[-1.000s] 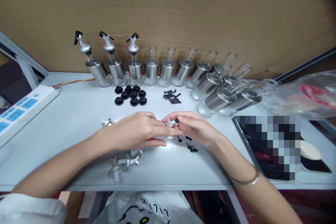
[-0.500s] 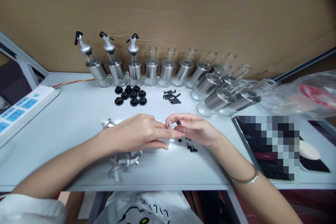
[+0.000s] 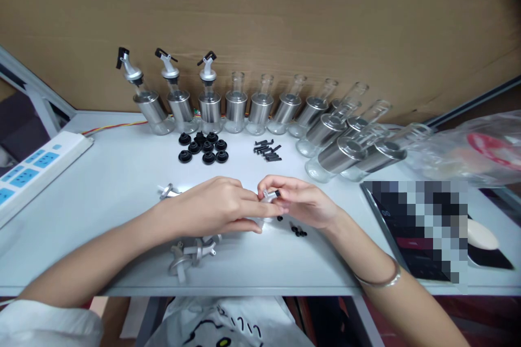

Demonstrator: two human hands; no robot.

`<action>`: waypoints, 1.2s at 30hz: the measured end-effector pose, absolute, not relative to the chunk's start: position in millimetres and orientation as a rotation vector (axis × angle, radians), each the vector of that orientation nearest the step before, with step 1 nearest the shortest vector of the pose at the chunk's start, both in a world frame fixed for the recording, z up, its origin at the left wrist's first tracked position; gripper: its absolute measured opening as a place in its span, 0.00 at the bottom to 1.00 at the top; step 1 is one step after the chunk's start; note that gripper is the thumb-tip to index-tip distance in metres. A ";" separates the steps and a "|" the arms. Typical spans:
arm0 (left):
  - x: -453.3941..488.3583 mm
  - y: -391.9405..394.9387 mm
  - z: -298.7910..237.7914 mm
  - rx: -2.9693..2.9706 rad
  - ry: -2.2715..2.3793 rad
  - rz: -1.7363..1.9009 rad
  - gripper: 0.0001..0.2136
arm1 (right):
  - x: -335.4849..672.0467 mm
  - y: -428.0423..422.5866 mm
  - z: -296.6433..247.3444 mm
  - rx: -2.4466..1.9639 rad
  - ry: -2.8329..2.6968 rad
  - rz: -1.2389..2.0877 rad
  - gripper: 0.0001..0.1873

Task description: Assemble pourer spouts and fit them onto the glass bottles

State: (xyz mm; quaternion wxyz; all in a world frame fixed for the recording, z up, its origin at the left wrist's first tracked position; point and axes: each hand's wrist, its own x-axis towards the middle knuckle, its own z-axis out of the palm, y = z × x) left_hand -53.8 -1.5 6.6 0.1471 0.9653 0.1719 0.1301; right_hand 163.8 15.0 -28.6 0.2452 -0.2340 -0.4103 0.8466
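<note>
Over the middle of the table, both hands meet on one silver pourer spout with a small black tip. My left hand closes its fingers round the spout's lower part, which they mostly hide. My right hand pinches the tip end between thumb and fingers. Beneath the right hand lie several small black caps. Several more silver spouts rest on the table by my left forearm, with another spout half hidden behind the wrist.
Glass bottles with steel sleeves line the back; three on the left carry pourers. Black ribbed stoppers and thin black levers lie in front. A power strip is left; a tablet and plastic bag are right.
Both hands keep their hold on the spout, with hardly any shift in the fingers. The whole view has moved very slightly; the objects on the table stay put.
</note>
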 end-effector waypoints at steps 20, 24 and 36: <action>-53.1 -0.2 4.8 2.833 0.526 0.485 0.13 | 157.3 8.2 -32.9 -0.782 -1.688 1.451 0.18; -53.0 -1.7 5.5 2.854 0.511 0.450 0.14 | 162.2 8.8 -34.9 -0.650 -2.001 0.608 0.14; -53.2 -1.8 6.3 2.948 0.549 0.339 0.12 | 159.2 9.1 -36.8 -0.653 -2.236 0.374 0.13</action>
